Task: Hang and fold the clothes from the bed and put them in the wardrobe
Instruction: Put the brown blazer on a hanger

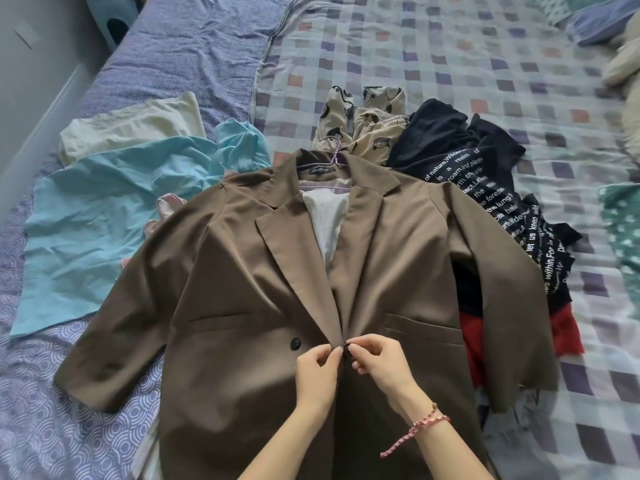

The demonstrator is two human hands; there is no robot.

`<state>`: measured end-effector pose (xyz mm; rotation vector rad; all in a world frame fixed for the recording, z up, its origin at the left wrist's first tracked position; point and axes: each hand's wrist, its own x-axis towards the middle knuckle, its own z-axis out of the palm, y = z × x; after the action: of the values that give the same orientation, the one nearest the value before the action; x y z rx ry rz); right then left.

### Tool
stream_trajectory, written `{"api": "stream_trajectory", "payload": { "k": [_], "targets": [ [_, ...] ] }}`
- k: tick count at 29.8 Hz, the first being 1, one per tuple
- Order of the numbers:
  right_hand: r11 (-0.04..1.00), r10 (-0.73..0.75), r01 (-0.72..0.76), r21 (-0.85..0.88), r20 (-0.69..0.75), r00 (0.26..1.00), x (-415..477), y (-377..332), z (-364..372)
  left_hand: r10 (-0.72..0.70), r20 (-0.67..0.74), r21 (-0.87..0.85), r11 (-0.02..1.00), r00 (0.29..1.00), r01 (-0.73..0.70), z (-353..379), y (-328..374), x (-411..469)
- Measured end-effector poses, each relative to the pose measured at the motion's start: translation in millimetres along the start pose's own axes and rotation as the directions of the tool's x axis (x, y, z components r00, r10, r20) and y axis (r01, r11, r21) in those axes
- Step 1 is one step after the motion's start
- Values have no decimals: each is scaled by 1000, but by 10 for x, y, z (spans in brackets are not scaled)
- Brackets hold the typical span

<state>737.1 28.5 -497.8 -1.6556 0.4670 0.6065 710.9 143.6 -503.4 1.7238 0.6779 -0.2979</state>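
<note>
**Item: brown blazer** (242, 271). One piece, on a lilac hanger (335, 160).

**Location:** Lies flat and front up on the bed (450, 57), toward its near edge. The collar points to the far side and the sleeves are spread to either side. The hem runs out of view below.

**Grip state:** Left hand (317, 370) pinches the front edge of the cloth between thumb and fingertips. Right hand (377, 360) pinches the front button (347, 351) from the other side. Both are closed at the meeting of the two front panels. A second button (295, 344) sits further left, untouched.

**Handling (judged):**
- The woven suiting is of medium weight and soft in the body, but firmer at the lapels and shoulders.
- It looks smooth and a little slippery, and it creases in broad folds rather than crumpling.
- It is not fragile.
- The buttonhole probably calls for fingertip work, with one hand steadying the edge.
- Once fastened, lift it by the hanger hook so the shoulders carry the weight. Holding a sleeve or the hem would likely pull it off the hanger.

**Adjacent stock:**
- A light blue garment (104, 209) and a cream piece (131, 126) lie toward the left edge of the bed.
- A beige printed garment (363, 123) lies beyond the collar.
- A black lettered top (485, 181) lies over red cloth (474, 344) on the right, partly under the sleeve.
</note>
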Motion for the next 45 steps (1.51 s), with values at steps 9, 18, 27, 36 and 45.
{"api": "stream_trajectory", "payload": {
  "k": [9,18,27,36,45],
  "targets": [
    [996,35,-30,81,-68,997,-46,-42,70,-388,281,-409,779,878,475,-116,137,83],
    [998,3,-5,-70,-33,999,6,-96,48,-537,419,-598,444,732,668,-150,162,59],
    [975,-53,37,-221,-66,996,-11,-98,71,-565,404,-575,455,720,680,-130,205,74],
    [978,-3,-3,-210,-25,1000,85,-200,-36,-461,358,-483,653,812,584,-129,232,176],
    [996,-7,-2,-92,-101,995,16,-50,15,-228,328,-47,965,917,257,-112,231,220]
  ]
}}
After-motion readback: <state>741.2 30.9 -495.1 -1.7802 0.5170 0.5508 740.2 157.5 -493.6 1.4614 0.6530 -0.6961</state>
